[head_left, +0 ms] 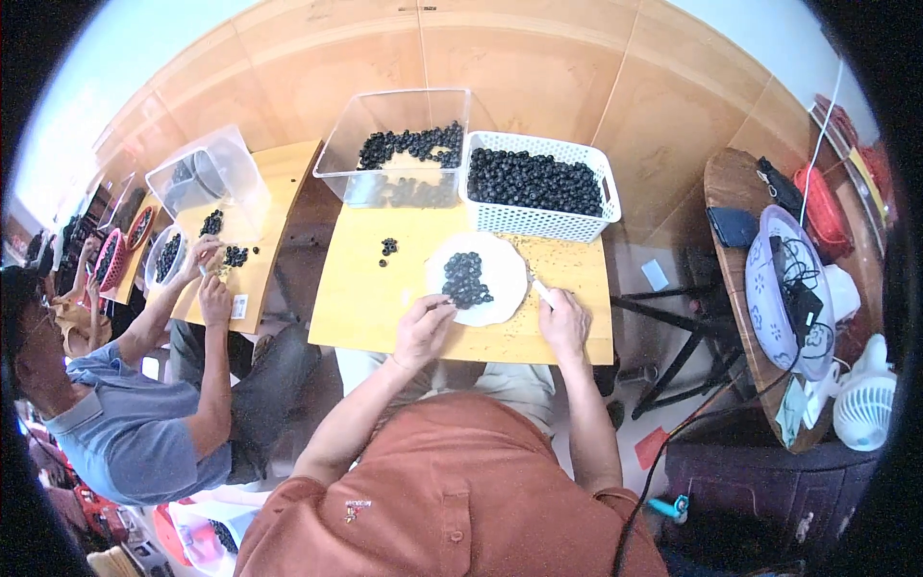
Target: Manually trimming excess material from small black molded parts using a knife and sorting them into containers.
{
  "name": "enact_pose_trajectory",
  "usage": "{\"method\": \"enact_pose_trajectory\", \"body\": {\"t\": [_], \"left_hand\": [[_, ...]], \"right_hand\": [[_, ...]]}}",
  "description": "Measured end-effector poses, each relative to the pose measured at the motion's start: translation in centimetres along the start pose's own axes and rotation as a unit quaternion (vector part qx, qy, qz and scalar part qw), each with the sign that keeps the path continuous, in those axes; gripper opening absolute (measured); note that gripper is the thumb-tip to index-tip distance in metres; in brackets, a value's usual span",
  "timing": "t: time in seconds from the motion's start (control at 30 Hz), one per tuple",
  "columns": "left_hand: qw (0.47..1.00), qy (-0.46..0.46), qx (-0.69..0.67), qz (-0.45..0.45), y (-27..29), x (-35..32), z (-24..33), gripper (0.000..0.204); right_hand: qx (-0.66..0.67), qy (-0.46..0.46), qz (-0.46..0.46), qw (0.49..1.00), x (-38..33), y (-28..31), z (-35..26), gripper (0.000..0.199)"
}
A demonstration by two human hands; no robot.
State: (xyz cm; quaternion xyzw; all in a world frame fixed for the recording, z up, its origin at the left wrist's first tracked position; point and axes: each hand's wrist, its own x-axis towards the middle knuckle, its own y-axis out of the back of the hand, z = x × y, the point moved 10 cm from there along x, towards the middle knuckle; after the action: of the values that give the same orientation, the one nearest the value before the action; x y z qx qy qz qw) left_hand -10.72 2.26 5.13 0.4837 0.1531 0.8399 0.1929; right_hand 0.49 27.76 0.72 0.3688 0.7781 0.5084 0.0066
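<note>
A white plate [510, 274] lies on the wooden table in front of me, bearing a heap of small black round pieces [466, 279] that look like beads or berries. By the plate's lower left edge is my left hand [426, 330], thumb and fingertips pinched together; whatever is between them is too small to make out. My right hand [565, 325] rests on the table at the plate's right side. It grips a slim tool with a white handle [542, 288], whose tip I cannot make out. A few black pieces [387, 248] lie on the wood left of the plate.
Behind the plate stand a clear plastic bin [336, 173] and a white perforated basket [538, 226], both holding black pieces. Tiny crumbs dot the table [336, 308]. To the left a co-worker [144, 423] handles similar pieces. A side table at right carries a lilac basin [760, 279] and a small fan [862, 404].
</note>
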Motion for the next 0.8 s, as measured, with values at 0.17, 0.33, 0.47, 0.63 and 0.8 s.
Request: {"method": "enact_pose_trajectory", "body": {"t": [0.17, 0.33, 0.47, 0.63, 0.8], "left_hand": [[1.0, 0.026, 0.003, -0.002, -0.3, -0.2, -0.7, 0.018], [0.998, 0.055, -0.004, 0.003, -0.2, 0.0, -1.5, 0.018], [0.992, 0.121, -0.032, 0.005, -0.3, -0.4, -2.9, 0.018], [0.972, 0.223, -0.073, -0.001, -0.9, -0.3, -2.9, 0.018], [0.913, 0.32, -0.251, 0.035, -2.6, -0.2, -3.8, 0.019]], "right_hand": [[0.012, 0.007, -0.008, 1.0, 0.1, 0.0, 0.0, 0.014], [0.024, -0.001, -0.001, 1.0, 0.1, 0.1, 0.2, 0.015], [0.034, -0.012, -0.006, 0.999, 0.2, 0.3, 0.2, 0.016], [0.043, -0.022, -0.014, 0.999, 0.5, 0.5, 0.1, 0.016], [0.033, -0.021, -0.025, 0.999, 0.4, 0.0, 0.4, 0.016]]}}
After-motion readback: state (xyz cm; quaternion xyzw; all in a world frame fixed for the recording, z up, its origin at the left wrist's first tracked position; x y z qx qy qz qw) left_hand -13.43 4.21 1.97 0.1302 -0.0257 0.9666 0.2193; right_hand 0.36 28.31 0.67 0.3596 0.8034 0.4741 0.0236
